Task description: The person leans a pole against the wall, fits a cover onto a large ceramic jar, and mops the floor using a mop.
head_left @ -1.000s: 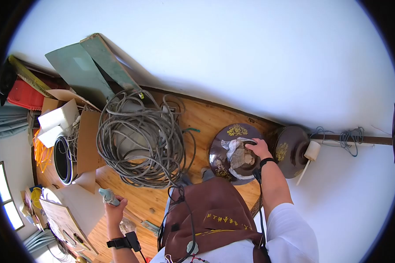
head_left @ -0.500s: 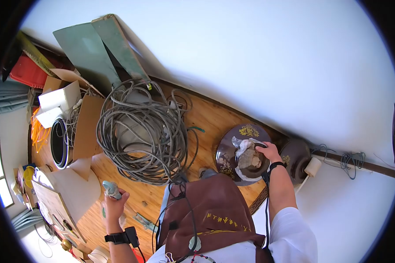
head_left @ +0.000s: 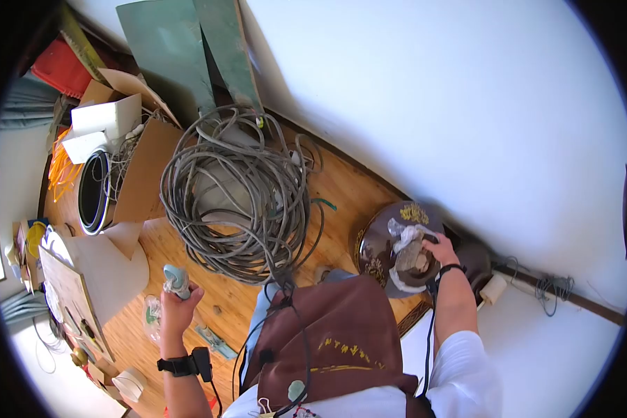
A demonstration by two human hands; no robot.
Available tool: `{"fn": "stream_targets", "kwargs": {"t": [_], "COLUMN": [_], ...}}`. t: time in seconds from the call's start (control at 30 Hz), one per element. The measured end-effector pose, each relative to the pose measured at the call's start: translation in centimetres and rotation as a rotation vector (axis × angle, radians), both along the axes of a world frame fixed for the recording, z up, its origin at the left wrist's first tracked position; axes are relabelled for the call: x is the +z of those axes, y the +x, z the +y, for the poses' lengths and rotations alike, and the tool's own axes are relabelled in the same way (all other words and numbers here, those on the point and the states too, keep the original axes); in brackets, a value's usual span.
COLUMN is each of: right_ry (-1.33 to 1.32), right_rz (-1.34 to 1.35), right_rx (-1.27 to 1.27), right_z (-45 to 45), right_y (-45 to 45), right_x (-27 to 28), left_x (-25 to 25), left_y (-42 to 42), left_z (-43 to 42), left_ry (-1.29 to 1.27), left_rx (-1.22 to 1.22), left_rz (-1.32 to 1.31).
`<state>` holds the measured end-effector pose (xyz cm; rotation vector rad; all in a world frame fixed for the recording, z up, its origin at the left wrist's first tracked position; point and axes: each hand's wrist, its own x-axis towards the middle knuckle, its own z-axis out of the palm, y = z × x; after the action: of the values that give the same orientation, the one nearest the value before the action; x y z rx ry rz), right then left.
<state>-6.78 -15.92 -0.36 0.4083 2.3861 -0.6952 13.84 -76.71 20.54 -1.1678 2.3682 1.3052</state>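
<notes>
My left hand (head_left: pixel 178 310) is closed around a pale blue-green, rounded object (head_left: pixel 176 276) with clear plastic wrapped about it; its exact kind is unclear. On the right, a glossy dark brown jar (head_left: pixel 377 240) with yellow decoration stands on the floor. Crumpled, whitish plastic wrapping (head_left: pixel 405 235) lies around its top, with a grey-brown covering (head_left: pixel 409 259) inside it. My right hand (head_left: pixel 441 249) reaches over the jar, its fingers curled on the edge of this covering. The hand hides part of the edge.
A large coil of grey cable (head_left: pixel 240 202) lies ahead on the wooden floor. Green boards (head_left: pixel 167 56) lean against the wall. A cardboard box (head_left: pixel 146 171) and a black-rimmed bucket (head_left: pixel 94 191) stand left. Another dark jar (head_left: pixel 477 261) sits by the wall, near a white roller (head_left: pixel 494 289).
The view has shifted, so the cable coil and jar appear farther right. My right hand stays on the covering's edge, and my left hand keeps the blue-green object.
</notes>
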Motion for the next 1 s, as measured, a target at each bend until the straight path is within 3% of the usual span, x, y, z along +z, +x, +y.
{"fn": "stream_targets", "kwargs": {"t": [0.13, 0.23, 0.33, 0.47, 0.83, 1.0], "right_ry": [-0.002, -0.007, 0.075, 0.111, 0.17, 0.078], "right_rz": [0.063, 0.111, 0.112, 0.041, 0.062, 0.034], "right_rx": [0.047, 0.015, -0.054, -0.038, 0.037, -0.022], "right_z": [0.9, 1.2, -1.0, -0.2, 1.0, 1.4], "right_y": [0.5, 1.0, 0.5, -0.7, -2.9, -4.7], "right_x": [-1.8, -1.8, 1.8, 1.8, 0.9, 1.4], "left_x": [-1.5, -2.3, -3.2, -3.4, -4.2, -3.8], "left_y": [1.0, 0.0, -0.7, -1.3, -1.3, -1.2], "left_z": [0.3, 2.1, 5.7, 9.1, 7.7, 8.6], "left_ry": [0.076, 0.059, 0.083, 0.081, 0.071, 0.073], "left_rx": [0.087, 0.017, 0.006, -0.062, 0.033, 0.03], "left_rz": [0.018, -0.003, -0.033, -0.076, -0.06, -0.069]}}
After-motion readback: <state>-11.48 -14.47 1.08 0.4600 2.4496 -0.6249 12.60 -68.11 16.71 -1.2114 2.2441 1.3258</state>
